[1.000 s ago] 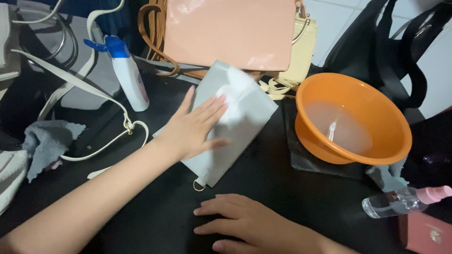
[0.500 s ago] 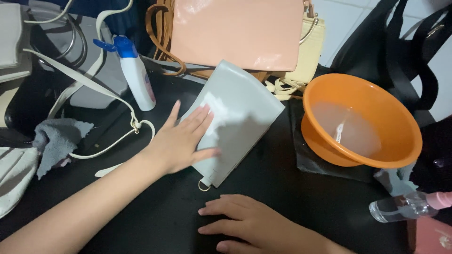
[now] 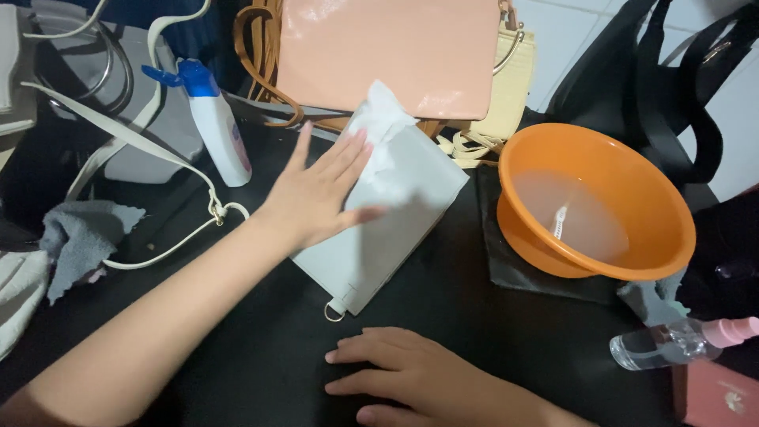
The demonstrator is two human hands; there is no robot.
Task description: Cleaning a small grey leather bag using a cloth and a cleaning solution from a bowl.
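A flat pale grey pouch lies slantwise on the black table, with a small metal ring at its near corner. My left hand lies flat on the pouch's upper left part. Its fingers press a crumpled white wipe against the pouch's far corner. My right hand rests palm down on the table just in front of the pouch, fingers spread, holding nothing.
An orange basin with water stands to the right on a dark cloth. At the back are a pink bag, a white spray bottle with a blue top and black bags. A grey cloth lies left. A small clear bottle lies right.
My left hand has slid up the pouch toward its far corner, pushing the white wipe with it. The wipe now bunches past my fingertips. My right hand has stayed put.
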